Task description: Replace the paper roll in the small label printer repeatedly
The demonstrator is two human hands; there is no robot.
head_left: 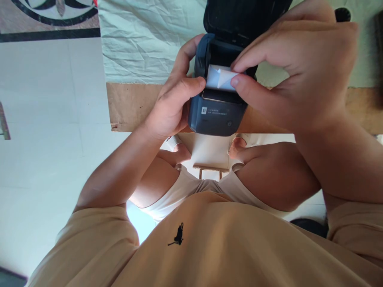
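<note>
A small dark label printer (217, 115) is held up at the table's front edge, its black lid (233, 20) swung back. My left hand (178, 87) wraps around the printer's left side, thumb on the rim by the open bay. A white paper roll (214, 75) sits inside the bay, with a loose flap turned up on it. Thumb and forefinger of my right hand (299, 67) pinch the right part of that paper. The rest of the roll is partly hidden by these fingers.
The wooden table edge (134, 105) runs across in front of me, under a wrinkled pale green cloth (149, 44). A small black round object (342, 14) lies on the cloth at the upper right. Tiled floor (44, 139) spreads to the left.
</note>
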